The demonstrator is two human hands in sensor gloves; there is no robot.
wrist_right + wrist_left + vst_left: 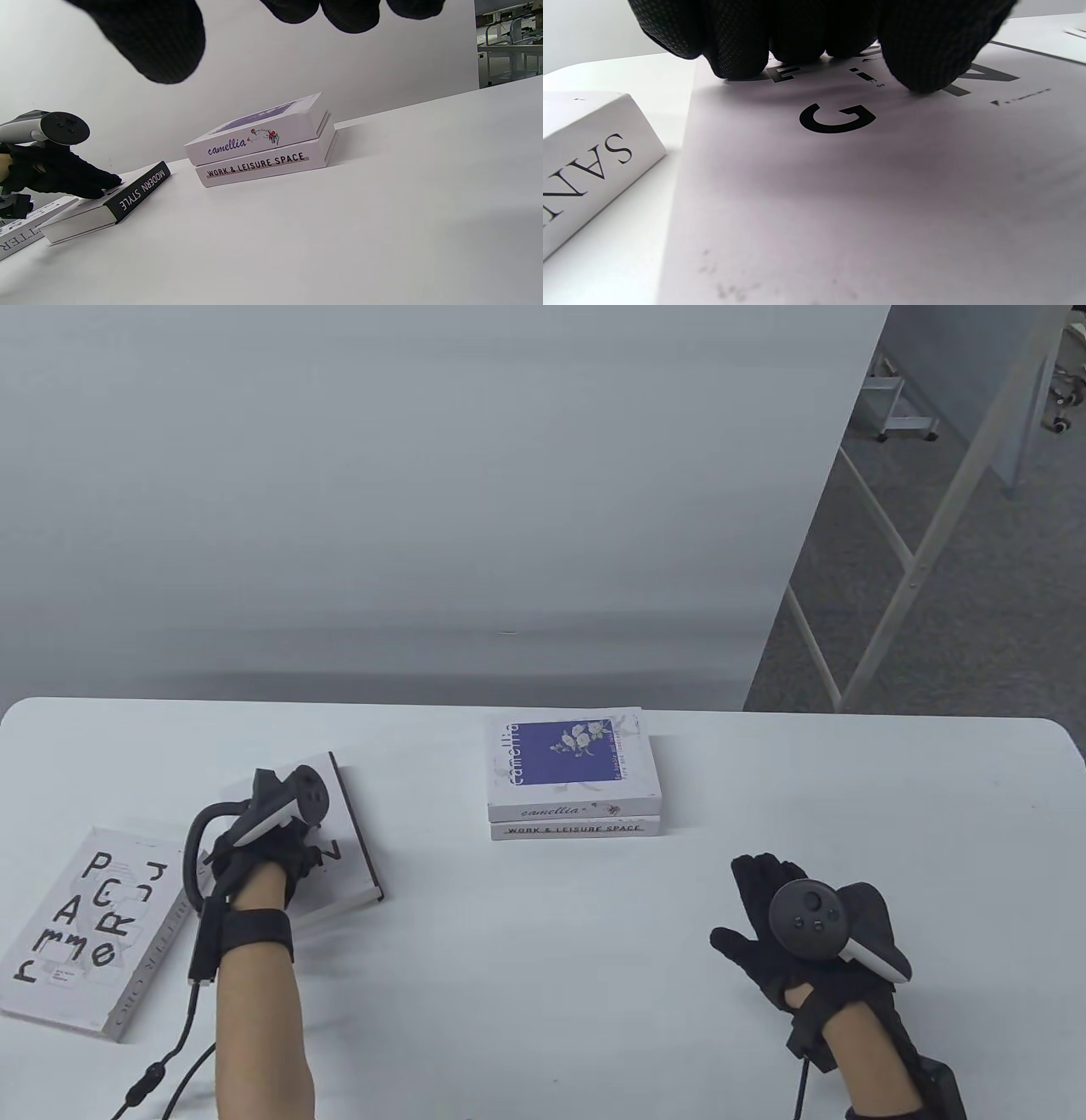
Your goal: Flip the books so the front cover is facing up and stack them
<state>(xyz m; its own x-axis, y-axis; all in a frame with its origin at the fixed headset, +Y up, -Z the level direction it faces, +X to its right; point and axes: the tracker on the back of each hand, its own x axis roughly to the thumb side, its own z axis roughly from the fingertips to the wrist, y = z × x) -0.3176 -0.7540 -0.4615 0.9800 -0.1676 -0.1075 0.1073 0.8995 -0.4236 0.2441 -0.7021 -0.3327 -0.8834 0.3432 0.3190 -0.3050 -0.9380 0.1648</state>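
A white book with a black spine reading MODERN STYLE [352, 836] lies flat at the left of the table. My left hand [284, 848] rests on its cover, and my fingertips [738, 59] press on the printed letters of the cover [865, 178]. Another white book with big black letters [81, 929] lies at the far left. In the middle, the camellia book [573, 763] lies front cover up on the WORK & LEISURE SPACE book [577, 830]; this stack also shows in the right wrist view [263, 144]. My right hand [768, 899] is open and empty, right of the stack.
The white table [543, 984] ends at a rounded far edge against a grey wall. Glove cables [161, 1060] trail near the front left. The far-left book's spine [589, 161] lies close beside the book under my left hand.
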